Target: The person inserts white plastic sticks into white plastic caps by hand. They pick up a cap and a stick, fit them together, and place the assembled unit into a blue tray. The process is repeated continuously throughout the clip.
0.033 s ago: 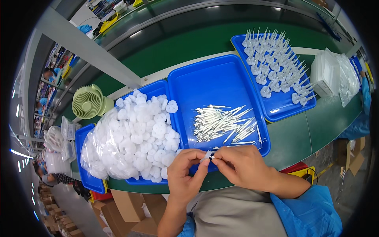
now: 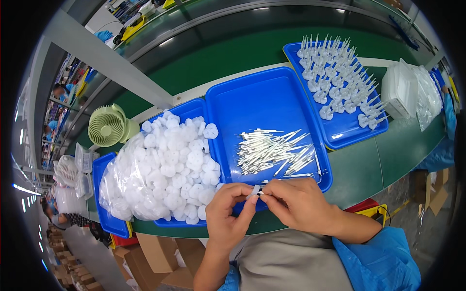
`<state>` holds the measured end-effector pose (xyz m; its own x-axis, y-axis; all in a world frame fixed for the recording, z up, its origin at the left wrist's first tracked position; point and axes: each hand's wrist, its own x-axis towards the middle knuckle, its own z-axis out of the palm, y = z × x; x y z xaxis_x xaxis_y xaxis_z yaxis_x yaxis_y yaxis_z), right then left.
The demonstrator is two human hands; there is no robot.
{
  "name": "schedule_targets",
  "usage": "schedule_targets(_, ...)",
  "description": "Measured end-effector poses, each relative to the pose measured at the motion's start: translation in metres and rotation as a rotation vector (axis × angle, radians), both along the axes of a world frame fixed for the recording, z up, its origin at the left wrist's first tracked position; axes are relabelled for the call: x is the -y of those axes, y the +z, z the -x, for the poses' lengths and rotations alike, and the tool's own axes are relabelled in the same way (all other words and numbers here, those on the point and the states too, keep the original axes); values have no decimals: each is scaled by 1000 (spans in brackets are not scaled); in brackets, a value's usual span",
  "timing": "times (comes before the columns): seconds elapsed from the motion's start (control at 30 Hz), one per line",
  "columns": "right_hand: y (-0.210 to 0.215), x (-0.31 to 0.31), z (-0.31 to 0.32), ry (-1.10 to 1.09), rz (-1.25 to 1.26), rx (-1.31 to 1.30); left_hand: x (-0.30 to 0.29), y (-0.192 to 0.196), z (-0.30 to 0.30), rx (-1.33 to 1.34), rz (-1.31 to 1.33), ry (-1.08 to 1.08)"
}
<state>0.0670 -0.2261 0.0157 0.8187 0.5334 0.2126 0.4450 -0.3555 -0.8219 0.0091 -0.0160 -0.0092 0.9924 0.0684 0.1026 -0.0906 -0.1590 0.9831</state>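
Note:
My left hand (image 2: 229, 213) pinches a small translucent white plastic disc (image 2: 254, 191) between thumb and forefinger. Against it, my right hand (image 2: 301, 203) is closed on a thin white stick, of which only a short end shows at the disc; the rest is hidden by the fingers. Both hands meet over the front edge of the middle blue tray (image 2: 262, 97). Just beyond them in that tray lies a loose pile of thin white sticks (image 2: 272, 153). To the left, a heap of white plastic discs (image 2: 179, 160) spills from a clear bag (image 2: 126, 179) on another blue tray.
At the far right, a blue tray (image 2: 347, 140) bears rows of discs with upright sticks (image 2: 335, 82). Beside it stand white containers (image 2: 399, 92) and a plastic bag (image 2: 427, 97). A green fan (image 2: 108, 125) sits behind the heap, near a grey post (image 2: 107, 53). Cardboard boxes (image 2: 158, 252) stand below the table.

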Motion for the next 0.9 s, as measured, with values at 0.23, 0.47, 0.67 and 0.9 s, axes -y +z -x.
schedule_targets(0.23,-7,-5,0,-15,-96,40,-3,4,-2,51,105,-14)
schedule_targets(0.47,-13,-7,1,-59,-131,176,5,20,-7,162,108,79)
schedule_targets(0.67,-15,-7,1,-52,-127,224,-6,21,-7,275,-266,53)
schedule_targets(0.9,-13,-6,2,-45,-124,237,-7,26,-9,316,-355,-26)
